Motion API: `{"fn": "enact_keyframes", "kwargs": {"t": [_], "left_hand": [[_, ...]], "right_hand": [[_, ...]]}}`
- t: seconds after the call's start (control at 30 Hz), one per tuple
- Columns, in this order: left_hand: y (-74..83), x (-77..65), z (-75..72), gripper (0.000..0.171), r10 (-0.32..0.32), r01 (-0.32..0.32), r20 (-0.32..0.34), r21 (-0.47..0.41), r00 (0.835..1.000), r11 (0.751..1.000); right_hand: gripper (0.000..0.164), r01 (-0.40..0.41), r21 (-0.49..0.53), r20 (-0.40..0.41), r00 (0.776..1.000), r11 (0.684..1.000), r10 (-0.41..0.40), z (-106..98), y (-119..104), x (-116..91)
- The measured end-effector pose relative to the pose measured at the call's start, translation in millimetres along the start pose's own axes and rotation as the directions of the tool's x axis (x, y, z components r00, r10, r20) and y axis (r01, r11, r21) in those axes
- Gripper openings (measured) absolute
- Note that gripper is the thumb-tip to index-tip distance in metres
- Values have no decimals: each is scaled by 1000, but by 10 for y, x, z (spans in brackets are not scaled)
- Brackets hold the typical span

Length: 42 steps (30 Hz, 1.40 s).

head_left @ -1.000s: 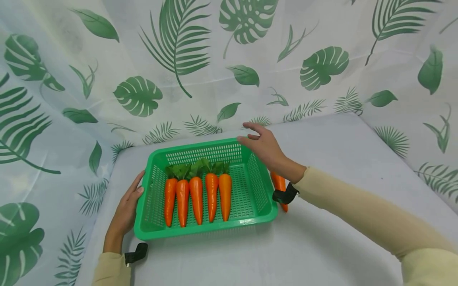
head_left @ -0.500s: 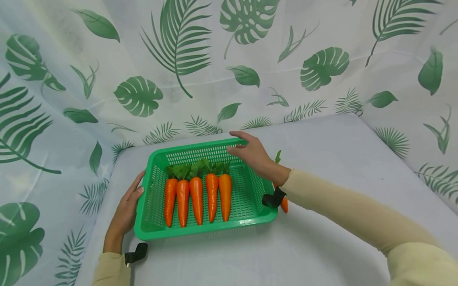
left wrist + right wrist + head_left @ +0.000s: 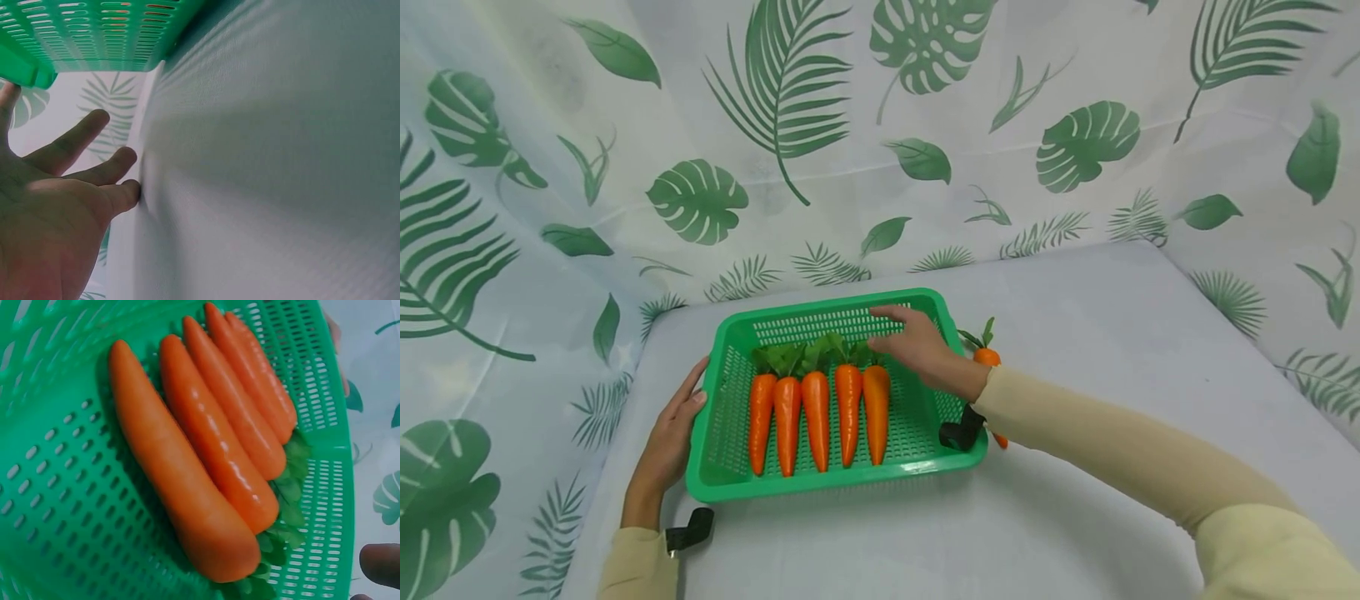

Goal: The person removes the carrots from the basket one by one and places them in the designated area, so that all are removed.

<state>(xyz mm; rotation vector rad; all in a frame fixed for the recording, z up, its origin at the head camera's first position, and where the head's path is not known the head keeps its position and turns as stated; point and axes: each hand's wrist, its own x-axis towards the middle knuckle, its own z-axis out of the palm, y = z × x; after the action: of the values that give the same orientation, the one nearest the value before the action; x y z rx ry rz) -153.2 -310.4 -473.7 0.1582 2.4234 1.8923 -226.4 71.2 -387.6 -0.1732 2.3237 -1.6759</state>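
Five carrots [image 3: 219,437] lie slanting side by side in the green basket [image 3: 342,506], narrow ends towards upper left, leaves [image 3: 290,494] at lower right. The nearest carrot is thickest. Slotted floor [image 3: 53,515] shows at left. Past the rim stand the right hand's [image 3: 382,565] fingertips, leaf-print cloth [image 3: 378,434] and, higher, part of the left hand [image 3: 334,334]

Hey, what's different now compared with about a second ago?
The right hand has moved left and toward the person, from the basket's far right corner to beside the rightmost inside carrot's leaves. That uncovers the top of the outside carrot. Nothing was visibly grasped or released. The left hand stayed at the basket's left side; the five inside carrots stayed put.
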Motion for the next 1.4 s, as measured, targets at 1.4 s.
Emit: {"fn": "enact_keyframes", "kwargs": {"t": [1.4], "left_hand": [[18, -14, 11, 56, -6, 6, -15, 15, 1000, 1000]], "right_hand": [[55, -203, 9, 44, 978, 979, 202, 239, 201, 81]]}}
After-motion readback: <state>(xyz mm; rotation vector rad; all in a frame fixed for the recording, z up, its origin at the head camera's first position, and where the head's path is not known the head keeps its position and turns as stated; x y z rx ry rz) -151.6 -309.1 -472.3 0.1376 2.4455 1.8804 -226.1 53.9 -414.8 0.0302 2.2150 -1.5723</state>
